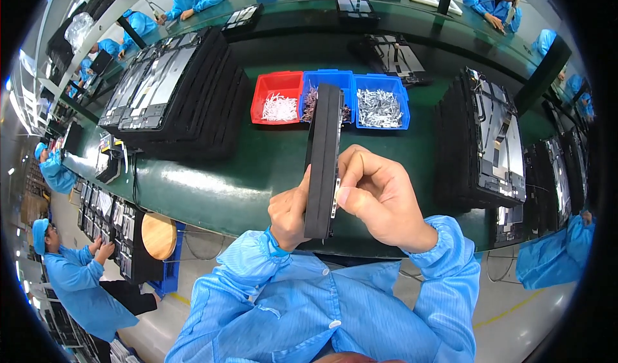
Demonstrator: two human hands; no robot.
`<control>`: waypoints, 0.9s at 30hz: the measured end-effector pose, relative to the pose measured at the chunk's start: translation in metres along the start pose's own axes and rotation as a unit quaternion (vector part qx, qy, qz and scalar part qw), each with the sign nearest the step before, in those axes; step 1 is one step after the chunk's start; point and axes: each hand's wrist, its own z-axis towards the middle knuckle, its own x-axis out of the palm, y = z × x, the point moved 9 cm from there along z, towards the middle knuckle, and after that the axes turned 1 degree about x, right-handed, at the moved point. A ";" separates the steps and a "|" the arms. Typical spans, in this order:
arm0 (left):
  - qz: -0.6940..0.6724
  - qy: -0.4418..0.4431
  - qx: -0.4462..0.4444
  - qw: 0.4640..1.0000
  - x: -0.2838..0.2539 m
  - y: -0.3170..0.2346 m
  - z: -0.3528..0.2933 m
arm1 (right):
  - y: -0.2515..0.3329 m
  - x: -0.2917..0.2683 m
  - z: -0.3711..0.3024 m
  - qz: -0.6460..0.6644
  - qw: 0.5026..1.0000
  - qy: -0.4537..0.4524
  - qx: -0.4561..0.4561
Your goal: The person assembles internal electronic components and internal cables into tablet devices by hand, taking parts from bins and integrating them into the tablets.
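Upright on its edge, a thick black foam tray [324,163] stands above the green table, its narrow side toward me. My left hand [290,210] grips its lower left side. Along the right face runs the edge of a thin metal-and-black device panel [335,199] seated in the foam, seen almost edge-on. My right hand [380,199] has thumb and index finger pinched against that edge; whatever is between the fingertips is too small to name. Behind the tray, a red bin [277,83] holds small white pieces. One blue bin [327,77] of brownish pieces is partly covered; another blue bin [383,86] holds silvery pieces.
A tall stack of black foam trays with panels [154,86] stands left, and another stack [486,138] right. A single panel [396,57] lies behind the bins. Dark shelf posts [544,73] rise at the right. Co-workers in blue [77,273] are around the table.
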 end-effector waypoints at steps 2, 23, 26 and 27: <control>-0.002 -0.006 0.002 1.000 0.000 0.000 -0.001 | 0.001 0.002 0.000 0.004 1.000 -0.004 0.006; 0.005 -0.014 -0.012 1.000 0.005 0.000 -0.004 | -0.003 -0.009 -0.002 0.038 0.997 -0.040 0.049; -0.007 -0.020 -0.010 1.000 0.006 -0.001 -0.003 | -0.004 -0.011 -0.003 0.039 0.997 -0.045 0.053; -0.022 -0.019 -0.012 1.000 0.007 0.000 -0.002 | -0.003 -0.011 -0.002 0.038 0.997 -0.043 0.050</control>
